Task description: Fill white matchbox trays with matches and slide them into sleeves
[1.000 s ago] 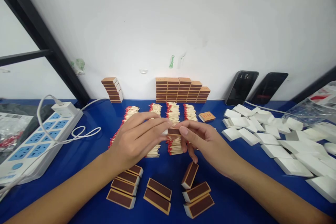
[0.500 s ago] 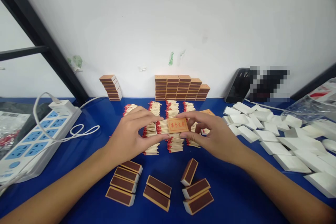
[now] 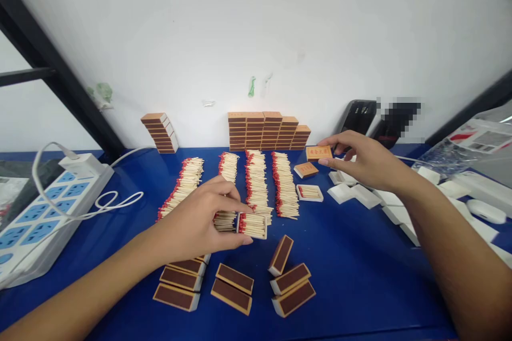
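Between its thumb and fingers my left hand [image 3: 210, 216] grips a white matchbox tray [image 3: 253, 226] filled with red-tipped matches. My right hand [image 3: 360, 160], farther back on the right, pinches an orange matchbox sleeve [image 3: 319, 153] with red characters on top. Just below that sleeve lies another orange matchbox sleeve [image 3: 306, 170]. Nearby, a second white tray [image 3: 309, 193] holds a few matches. Long rows of loose matches [image 3: 285, 186] lie across the table, and my left hand hides part of the left rows.
Stacked matchboxes [image 3: 262, 132] stand along the wall, with a smaller stack [image 3: 160, 133] to their left. Several brown-sided matchboxes [image 3: 232, 295] lie in front. White trays [image 3: 366, 196] pile up at right. A power strip [image 3: 52, 213] with a cable sits left on the blue table [image 3: 360, 287].
The tray and sleeve, joined before, are now apart. My left hand has come nearer with the match-filled tray; my right hand has moved back and right with the sleeve.
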A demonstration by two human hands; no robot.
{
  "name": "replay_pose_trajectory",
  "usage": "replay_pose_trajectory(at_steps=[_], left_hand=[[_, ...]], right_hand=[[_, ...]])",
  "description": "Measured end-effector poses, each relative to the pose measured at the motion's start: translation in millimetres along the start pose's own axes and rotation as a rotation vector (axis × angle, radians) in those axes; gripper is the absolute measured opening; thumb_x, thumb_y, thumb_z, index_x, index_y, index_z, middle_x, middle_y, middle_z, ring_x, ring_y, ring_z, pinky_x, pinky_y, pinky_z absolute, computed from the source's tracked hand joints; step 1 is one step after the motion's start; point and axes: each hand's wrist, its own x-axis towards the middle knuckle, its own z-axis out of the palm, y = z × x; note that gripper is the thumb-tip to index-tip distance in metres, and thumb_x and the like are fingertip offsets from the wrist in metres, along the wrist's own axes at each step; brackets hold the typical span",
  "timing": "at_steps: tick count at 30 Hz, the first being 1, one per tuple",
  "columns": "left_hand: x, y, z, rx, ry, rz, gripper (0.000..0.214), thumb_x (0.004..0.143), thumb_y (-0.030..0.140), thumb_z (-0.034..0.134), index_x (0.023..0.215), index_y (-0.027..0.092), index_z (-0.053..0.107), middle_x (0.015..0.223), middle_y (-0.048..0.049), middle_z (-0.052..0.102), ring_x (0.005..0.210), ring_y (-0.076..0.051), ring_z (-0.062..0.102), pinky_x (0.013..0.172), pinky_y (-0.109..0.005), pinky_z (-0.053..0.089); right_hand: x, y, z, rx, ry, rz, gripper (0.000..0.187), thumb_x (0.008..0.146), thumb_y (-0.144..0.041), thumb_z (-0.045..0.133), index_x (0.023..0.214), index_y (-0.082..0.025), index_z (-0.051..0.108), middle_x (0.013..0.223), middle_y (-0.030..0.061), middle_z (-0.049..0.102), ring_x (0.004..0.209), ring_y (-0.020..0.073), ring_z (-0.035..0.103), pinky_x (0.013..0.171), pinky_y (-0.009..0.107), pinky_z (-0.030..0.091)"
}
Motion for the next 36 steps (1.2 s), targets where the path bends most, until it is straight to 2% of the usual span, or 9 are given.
replay_pose_trajectory(at_steps=[6, 13, 16, 19, 21, 23, 27, 31, 36], left_hand=[[-5, -1, -2.6, 0.040, -0.066, 0.030, 0.037, 0.081, 0.046, 0.089, 0.113, 0.030, 0.082, 0.097, -0.0037, 0.069, 0.092, -0.022, 0.064, 0.077, -0.034, 0.053], [-3, 6, -1.5, 0.098, -0.172, 0.031, 0.032, 0.079, 0.040, 0.091, 0.106, 0.026, 0.083, 0.088, -0.0033, 0.069, 0.088, -0.022, 0.064, 0.075, -0.033, 0.052], [-3, 7, -2.5, 0.116, -0.174, 0.024, 0.032, 0.077, 0.038, 0.093, 0.105, 0.026, 0.083, 0.091, -0.0035, 0.069, 0.090, -0.023, 0.065, 0.075, -0.033, 0.053], [-4, 6, -6.7, 0.107, -0.153, 0.026, 0.033, 0.078, 0.038, 0.092, 0.107, 0.026, 0.082, 0.096, -0.0039, 0.071, 0.093, -0.023, 0.067, 0.078, -0.033, 0.054], [-4, 5, -9.9, 0.098, -0.120, 0.027, 0.029, 0.084, 0.038, 0.088, 0.109, 0.026, 0.082, 0.097, -0.0044, 0.072, 0.093, -0.022, 0.069, 0.078, -0.033, 0.055], [-3, 5, -11.9, 0.090, -0.058, 0.034, 0.021, 0.091, 0.037, 0.081, 0.108, 0.025, 0.082, 0.093, -0.0044, 0.073, 0.088, -0.020, 0.069, 0.075, -0.032, 0.055], [1, 8, -10.2, 0.066, 0.090, 0.087, 0.013, 0.096, 0.034, 0.076, 0.103, 0.024, 0.081, 0.083, -0.0017, 0.074, 0.080, -0.018, 0.067, 0.071, -0.031, 0.053], [2, 10, -6.4, 0.034, 0.186, 0.131, 0.007, 0.094, 0.025, 0.078, 0.100, 0.022, 0.079, 0.080, 0.0004, 0.074, 0.080, -0.016, 0.067, 0.071, -0.030, 0.052], [2, 12, -4.8, 0.035, 0.252, 0.166, 0.011, 0.093, 0.023, 0.078, 0.104, 0.022, 0.078, 0.082, 0.0004, 0.074, 0.081, -0.015, 0.067, 0.071, -0.029, 0.053]], right_hand=[[3, 10, 12, 0.019, -0.126, 0.030, 0.054, 0.089, -0.069, 0.067, 0.116, -0.024, 0.075, 0.116, 0.0131, 0.075, 0.099, 0.0303, 0.067, 0.078, 0.043, 0.052], [4, 20, 25, -0.020, -0.186, 0.075, 0.050, 0.087, -0.066, 0.068, 0.115, -0.025, 0.076, 0.113, 0.0104, 0.076, 0.097, 0.0288, 0.067, 0.078, 0.042, 0.050], [4, 19, 25, -0.015, -0.178, 0.078, 0.055, 0.083, -0.067, 0.071, 0.118, -0.024, 0.075, 0.116, 0.0117, 0.076, 0.099, 0.0305, 0.067, 0.077, 0.042, 0.051], [1, 0, 18, 0.026, -0.089, 0.053, 0.055, 0.084, -0.070, 0.072, 0.117, -0.026, 0.075, 0.114, 0.0117, 0.076, 0.098, 0.0300, 0.067, 0.074, 0.041, 0.051], [-3, -23, 11, 0.095, -0.122, 0.026, 0.048, 0.087, -0.068, 0.072, 0.111, -0.028, 0.078, 0.099, 0.0085, 0.076, 0.085, 0.0253, 0.067, 0.068, 0.037, 0.050], [-11, -51, 6, 0.226, -0.297, -0.035, 0.039, 0.089, -0.062, 0.075, 0.106, -0.028, 0.079, 0.083, 0.0040, 0.073, 0.070, 0.0193, 0.062, 0.061, 0.033, 0.048], [-28, -94, 10, 0.400, -0.606, -0.214, 0.025, 0.088, -0.042, 0.081, 0.110, -0.031, 0.081, 0.096, 0.0030, 0.076, 0.070, 0.0163, 0.063, 0.055, 0.028, 0.049], [-36, -103, 27, 0.449, -0.729, -0.280, 0.033, 0.083, -0.030, 0.084, 0.116, -0.033, 0.082, 0.101, 0.0017, 0.075, 0.071, 0.0147, 0.064, 0.059, 0.027, 0.054], [-34, -98, 33, 0.474, -0.724, -0.228, 0.018, 0.089, -0.036, 0.080, 0.105, -0.029, 0.083, 0.090, 0.0007, 0.078, 0.070, 0.0155, 0.065, 0.057, 0.027, 0.049]])
